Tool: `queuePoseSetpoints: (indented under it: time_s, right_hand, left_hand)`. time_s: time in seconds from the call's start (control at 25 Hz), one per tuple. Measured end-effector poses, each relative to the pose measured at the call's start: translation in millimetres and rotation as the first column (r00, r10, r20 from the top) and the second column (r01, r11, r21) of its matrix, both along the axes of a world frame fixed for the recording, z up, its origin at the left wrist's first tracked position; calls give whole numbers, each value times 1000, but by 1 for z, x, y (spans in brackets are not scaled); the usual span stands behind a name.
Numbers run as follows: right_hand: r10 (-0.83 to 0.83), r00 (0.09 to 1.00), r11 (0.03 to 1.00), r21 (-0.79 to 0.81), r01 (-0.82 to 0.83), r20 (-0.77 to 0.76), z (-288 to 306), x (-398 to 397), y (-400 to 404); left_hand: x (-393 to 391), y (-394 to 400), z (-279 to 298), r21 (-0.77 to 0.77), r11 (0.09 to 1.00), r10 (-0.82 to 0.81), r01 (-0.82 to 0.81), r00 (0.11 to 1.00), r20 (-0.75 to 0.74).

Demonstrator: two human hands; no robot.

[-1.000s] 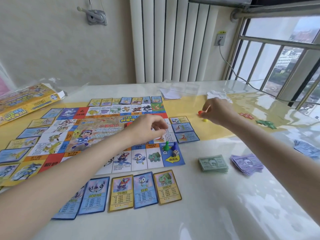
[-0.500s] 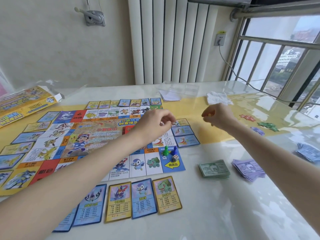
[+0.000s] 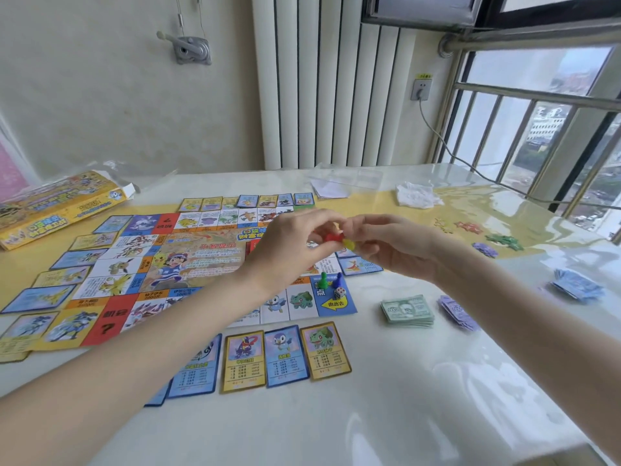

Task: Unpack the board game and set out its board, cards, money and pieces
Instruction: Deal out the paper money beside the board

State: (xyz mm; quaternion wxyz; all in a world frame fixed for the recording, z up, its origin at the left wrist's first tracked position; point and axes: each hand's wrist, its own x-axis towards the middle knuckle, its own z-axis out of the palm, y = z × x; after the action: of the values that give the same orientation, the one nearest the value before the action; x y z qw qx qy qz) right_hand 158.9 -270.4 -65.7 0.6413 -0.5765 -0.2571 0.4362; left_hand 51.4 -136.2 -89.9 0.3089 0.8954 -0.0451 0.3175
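Fingers (image 3: 317, 230) of both our hands pinch the red pawn (image 3: 333, 237) and yellow pawn (image 3: 348, 244); board (image 3: 188, 260), cards, money already out, these two left to place.

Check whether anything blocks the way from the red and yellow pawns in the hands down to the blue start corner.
Nothing visible blocks it. The red pawn and yellow pawn are held above the board; the start corner below already holds the green pawn, blue pawn and die, leaving limited room.

White radiator (image 3: 331, 82) on back wall. Crank handle (image 3: 188, 48) mounted left of it. Socket (image 3: 421, 89) w/ cable by barred window (image 3: 544, 136). Crumpled tissue (image 3: 416, 195) on table (image 3: 403, 415).
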Motion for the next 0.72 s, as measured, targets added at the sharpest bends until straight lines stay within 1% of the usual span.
queuePoseSetpoints:
  time_s: [0.04,0.08,0.12,0.16,0.2,0.24,0.28,0.32,0.4,0.52,0.64,0.72]
  right_hand:
    - [-11,1000,1000,7,11,8,0,-3,-1]
    - [-31,997,999,-11,32,74,0,-6,-2]
    - [-55,971,995,-64,71,231,-1,-7,-3]
    - [-57,888,980,-146,138,457,-3,-9,-4]
    - [-11,744,949,-227,217,668,-7,-10,-5]
    - [71,601,919,-286,271,796,-12,-12,-6]
    - [154,512,898,-336,284,845,-18,-15,-6]
    - [218,475,884,-379,273,852,-25,-18,-5]
    - [276,445,873,-416,254,852,-36,-24,-4]
    - [344,343,858,-441,263,874,-44,-27,-4]
    - [382,299,854,-458,248,874,-45,-29,-7]
    - [381,267,860,-445,251,885,-46,-30,-7]
  left_hand:
    - [-5,-2,0,-39,999,7,-7,1000,-17]
    - [-9,-4,-2,-85,996,29,-32,999,-42]
    - [-13,-5,-4,-131,989,58,-67,995,-77]
    - [-16,-6,-8,-163,981,85,-105,989,-125]
    - [-19,-6,-12,-174,976,99,-131,978,-182]
    - [-22,-7,-17,-162,976,105,-146,966,-236]
    - [-23,-8,-22,-139,978,111,-155,953,-283]
    - [-24,-9,-25,-121,979,122,-167,941,-315]
    - [-23,-11,-29,-118,974,140,-193,924,-357]
    - [-21,-13,-34,-88,974,157,-209,903,-400]
    - [-20,-14,-40,-8,983,163,-183,893,-419]
    - [-20,-16,-44,3,985,158,-172,896,-415]
